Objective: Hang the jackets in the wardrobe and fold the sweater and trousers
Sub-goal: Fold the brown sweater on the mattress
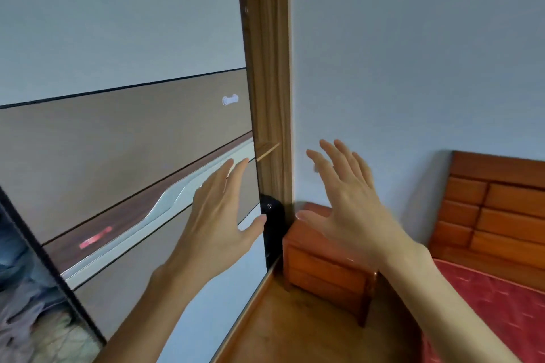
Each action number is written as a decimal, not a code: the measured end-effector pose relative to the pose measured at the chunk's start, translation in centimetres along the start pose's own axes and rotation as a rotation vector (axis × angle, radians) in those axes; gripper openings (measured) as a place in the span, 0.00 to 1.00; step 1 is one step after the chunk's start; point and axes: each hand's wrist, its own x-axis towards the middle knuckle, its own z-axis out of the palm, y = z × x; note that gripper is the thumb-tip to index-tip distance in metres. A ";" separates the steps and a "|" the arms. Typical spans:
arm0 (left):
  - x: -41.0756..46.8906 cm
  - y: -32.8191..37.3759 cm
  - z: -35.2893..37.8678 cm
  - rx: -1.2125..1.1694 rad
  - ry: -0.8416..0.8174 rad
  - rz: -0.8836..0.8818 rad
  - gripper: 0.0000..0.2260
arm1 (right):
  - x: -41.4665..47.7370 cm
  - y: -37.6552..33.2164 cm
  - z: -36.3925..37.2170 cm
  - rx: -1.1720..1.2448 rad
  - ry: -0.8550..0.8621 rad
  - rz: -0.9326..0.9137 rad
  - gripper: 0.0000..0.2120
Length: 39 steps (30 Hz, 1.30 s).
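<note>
Holding nothing, the left hand is spread with straight fingers over the sliding wardrobe door, its thumb close to a small black object at the door's edge; whether the palm touches the panel I cannot tell. At its 3 o'clock the right hand is likewise spread and empty, raised before the bare wall. At 8 o'clock in the view, past the door's dark edge, crumpled blue and grey clothes show inside the wardrobe; which garments they are is unclear. A wooden nightstand stands at 5 o'clock from the hands, the red-covered bed at 4 o'clock. With no jacket, sweater or trousers in hand, the hanging and folding seem either finished or not begun; the view cannot settle which.
</note>
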 end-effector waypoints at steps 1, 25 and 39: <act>0.6 0.4 0.6 -0.022 -0.003 0.015 0.39 | -0.2 0.7 -0.1 -0.016 -0.002 0.036 0.42; 7.7 15.4 12.9 -0.596 -0.442 0.596 0.40 | -15.5 6.6 -9.9 -0.463 0.114 0.820 0.45; -8.3 34.4 16.6 -0.718 -0.760 1.055 0.41 | -40.6 -0.1 -18.3 -0.632 0.281 1.302 0.45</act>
